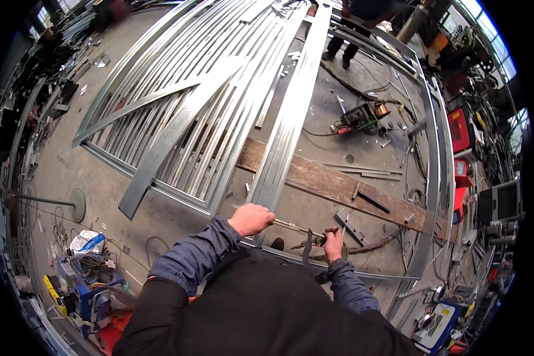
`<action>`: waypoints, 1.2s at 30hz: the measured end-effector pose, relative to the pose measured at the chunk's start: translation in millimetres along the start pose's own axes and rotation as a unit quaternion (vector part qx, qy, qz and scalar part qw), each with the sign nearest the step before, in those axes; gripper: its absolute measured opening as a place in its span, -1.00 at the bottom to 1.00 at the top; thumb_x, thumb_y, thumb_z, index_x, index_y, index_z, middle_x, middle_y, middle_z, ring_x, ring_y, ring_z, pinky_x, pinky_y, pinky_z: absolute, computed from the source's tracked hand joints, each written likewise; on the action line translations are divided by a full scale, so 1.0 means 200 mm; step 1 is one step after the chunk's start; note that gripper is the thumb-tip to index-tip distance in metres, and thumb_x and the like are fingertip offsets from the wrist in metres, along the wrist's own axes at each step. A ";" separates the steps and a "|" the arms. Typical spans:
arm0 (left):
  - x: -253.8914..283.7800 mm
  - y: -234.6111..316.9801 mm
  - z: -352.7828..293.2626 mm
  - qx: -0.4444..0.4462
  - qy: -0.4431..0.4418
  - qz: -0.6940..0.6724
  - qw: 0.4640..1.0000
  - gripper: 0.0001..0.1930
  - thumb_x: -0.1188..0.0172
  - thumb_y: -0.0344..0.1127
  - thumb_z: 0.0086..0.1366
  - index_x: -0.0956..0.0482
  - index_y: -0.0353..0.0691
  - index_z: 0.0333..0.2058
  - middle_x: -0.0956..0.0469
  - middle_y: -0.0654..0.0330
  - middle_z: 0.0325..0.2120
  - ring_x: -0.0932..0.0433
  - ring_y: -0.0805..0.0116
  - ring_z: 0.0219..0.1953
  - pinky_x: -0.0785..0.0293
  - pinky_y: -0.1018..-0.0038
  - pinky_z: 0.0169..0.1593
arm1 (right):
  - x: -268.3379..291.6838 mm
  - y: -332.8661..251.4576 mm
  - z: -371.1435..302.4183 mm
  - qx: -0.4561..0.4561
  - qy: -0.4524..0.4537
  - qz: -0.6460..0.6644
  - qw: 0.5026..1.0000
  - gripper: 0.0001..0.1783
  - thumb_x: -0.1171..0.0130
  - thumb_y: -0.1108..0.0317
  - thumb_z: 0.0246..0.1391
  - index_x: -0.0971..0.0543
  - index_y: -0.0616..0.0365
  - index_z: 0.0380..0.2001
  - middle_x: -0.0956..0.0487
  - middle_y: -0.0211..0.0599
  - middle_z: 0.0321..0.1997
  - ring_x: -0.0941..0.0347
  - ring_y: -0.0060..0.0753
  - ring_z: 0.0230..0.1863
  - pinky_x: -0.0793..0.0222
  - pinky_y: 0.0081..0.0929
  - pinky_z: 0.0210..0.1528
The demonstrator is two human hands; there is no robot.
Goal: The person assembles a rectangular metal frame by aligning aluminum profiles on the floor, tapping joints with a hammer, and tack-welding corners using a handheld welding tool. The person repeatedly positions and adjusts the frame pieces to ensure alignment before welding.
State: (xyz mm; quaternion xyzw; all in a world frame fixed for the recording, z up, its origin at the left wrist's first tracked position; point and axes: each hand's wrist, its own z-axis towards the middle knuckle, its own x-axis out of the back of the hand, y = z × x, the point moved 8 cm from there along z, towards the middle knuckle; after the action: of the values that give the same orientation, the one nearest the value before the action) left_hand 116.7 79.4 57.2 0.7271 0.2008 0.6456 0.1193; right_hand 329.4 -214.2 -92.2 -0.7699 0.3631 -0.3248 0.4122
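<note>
My left hand (pixel 252 219) is closed, back upward, over the near end of a wide galvanized steel channel (pixel 296 113). Its fingers pinch one end of a thin pale rod (pixel 292 226), which looks like a welding electrode and slants toward my right hand. My right hand (pixel 333 244) is closed around a dark tool (pixel 317 241) beside the rod's other end. That tool looks like an electrode holder, though my fingers partly hide it. Under both hands runs the near rail of a metal frame (pixel 362 274).
Many shiny bars (pixel 178 148) fill the frame's left half, with a loose flat strip (pixel 160 160) across them. A brown plank (pixel 350 190) crosses the right half. A portable machine (pixel 362 118) with cables sits on the floor. Another person (pixel 362 15) stands at the far side.
</note>
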 end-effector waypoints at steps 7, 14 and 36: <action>0.35 -0.22 -0.25 0.112 0.074 -0.070 0.988 -0.73 -0.33 -0.06 0.38 -0.69 -0.15 -0.23 -0.70 0.11 -0.35 -0.68 -0.07 -0.23 -0.58 0.12 -0.19 | -0.34 -0.73 0.02 0.221 -0.059 -0.130 0.965 -0.38 -0.18 0.17 0.41 -0.39 0.13 0.44 -0.62 -0.15 -0.08 -0.56 -0.22 -0.07 -0.49 -0.28 0.09; 0.35 -0.79 -0.65 0.315 0.263 -0.267 0.872 -0.65 -0.20 -0.06 0.55 -0.65 -0.30 -0.17 -0.58 0.14 -0.46 -0.50 0.34 -0.42 -0.41 0.29 -0.33 | -0.37 -0.60 -0.03 0.215 -0.045 -0.203 0.954 -0.47 -0.21 0.08 0.43 -0.52 0.15 0.31 -0.62 -0.02 0.11 -0.59 -0.06 0.10 -0.50 -0.22 0.17; 0.08 -1.40 -0.44 0.345 0.270 -0.044 0.898 -0.54 -0.27 -0.35 0.37 -0.55 -0.33 0.22 -0.52 -0.06 0.19 -0.43 -0.06 0.31 -0.34 0.16 0.40 | -0.01 -0.08 -0.77 0.238 -0.015 -0.495 0.836 -0.55 -0.38 0.26 0.15 -0.64 0.09 0.10 -0.54 -0.16 0.22 -0.42 0.06 0.25 -0.29 -0.01 0.39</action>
State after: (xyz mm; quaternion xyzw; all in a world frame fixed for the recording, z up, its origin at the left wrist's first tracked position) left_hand -7.5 328.8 -38.3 0.5109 0.4669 0.7016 -0.1695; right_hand 209.9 -268.3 -8.4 -0.7299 -0.1612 -0.5501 0.3724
